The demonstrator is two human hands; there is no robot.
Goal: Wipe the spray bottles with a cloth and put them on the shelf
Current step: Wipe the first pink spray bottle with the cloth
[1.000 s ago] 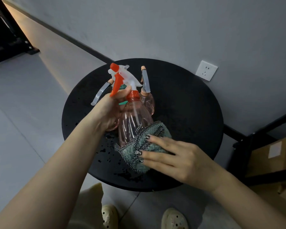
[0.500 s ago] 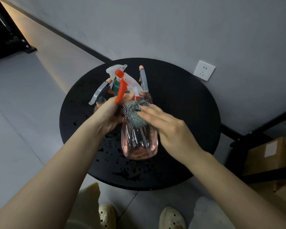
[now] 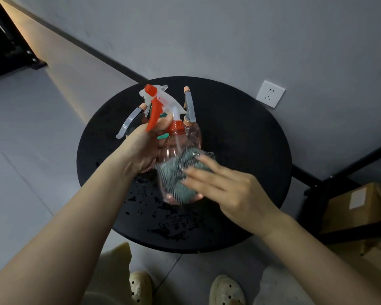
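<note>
Lower on the bottle now, right-hand fingers press cloth.

No text, brand, number or sign can be read anywhere in the frame. The white label on the box at the right edge is too small and dim to show any writing. The bottle at centre shows no print.

Round black table, wet with droplets, beneath both hands. Grey wall beyond, bearing 1 white socket. Black shelf frame and cardboard boxes lie right of the right hand. Grey tiled floor.
</note>
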